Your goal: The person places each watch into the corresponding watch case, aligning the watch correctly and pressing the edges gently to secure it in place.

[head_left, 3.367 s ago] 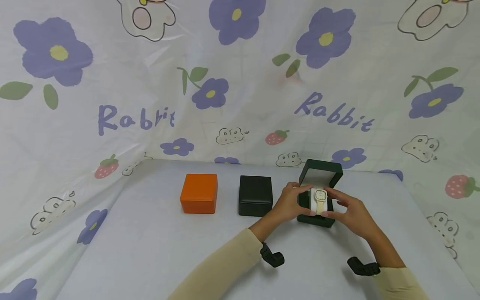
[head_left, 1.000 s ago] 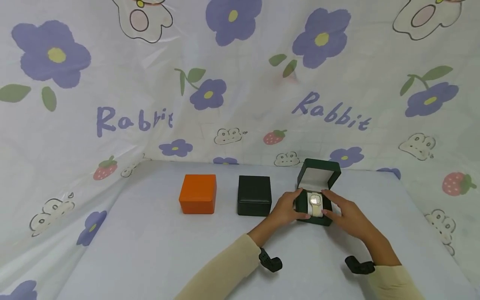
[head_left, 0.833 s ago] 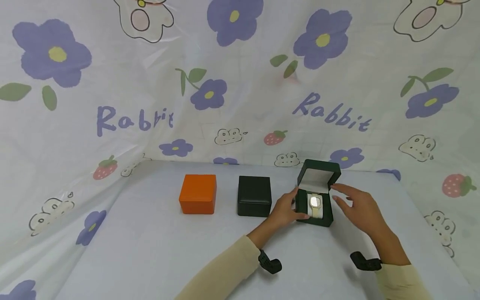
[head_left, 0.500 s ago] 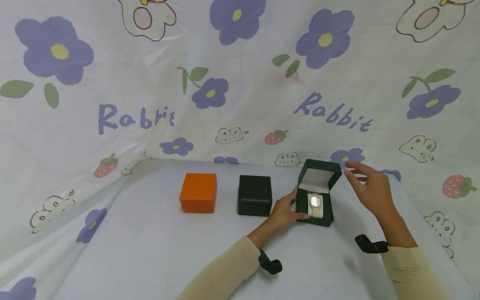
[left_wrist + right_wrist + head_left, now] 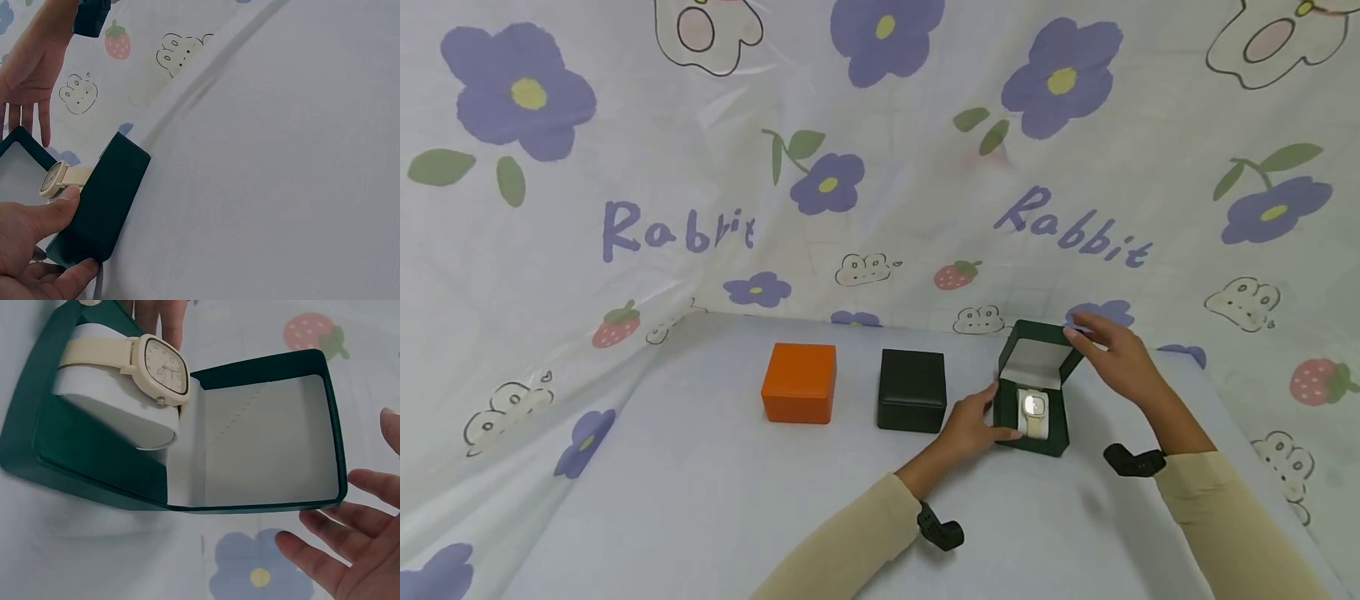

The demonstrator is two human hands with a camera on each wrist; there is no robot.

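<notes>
A dark green watch box (image 5: 1058, 427) stands with its lid (image 5: 1045, 332) raised, at the right of the table. Inside, a cream wristwatch (image 5: 1033, 406) is wrapped around a white cushion (image 5: 119, 403), dial up. My left hand (image 5: 966, 429) grips the box's base at its left front corner; in the left wrist view the thumb (image 5: 59, 212) presses the rim beside the watch and a finger lies against the bottom. My right hand (image 5: 1120, 358) is at the lid's upper right corner, fingers (image 5: 372, 487) extended, a fingertip touching or nearly touching the edge.
A closed black box (image 5: 912, 392) stands left of the green one, and a closed orange box (image 5: 799, 383) farther left. All rest on a white-covered table (image 5: 737, 500). A printed curtain (image 5: 895, 167) hangs close behind.
The watch on its cushion was lowered into the box. The right hand then let go and rose to the lid's right corner. The left hand shifted onto the base and stays there.
</notes>
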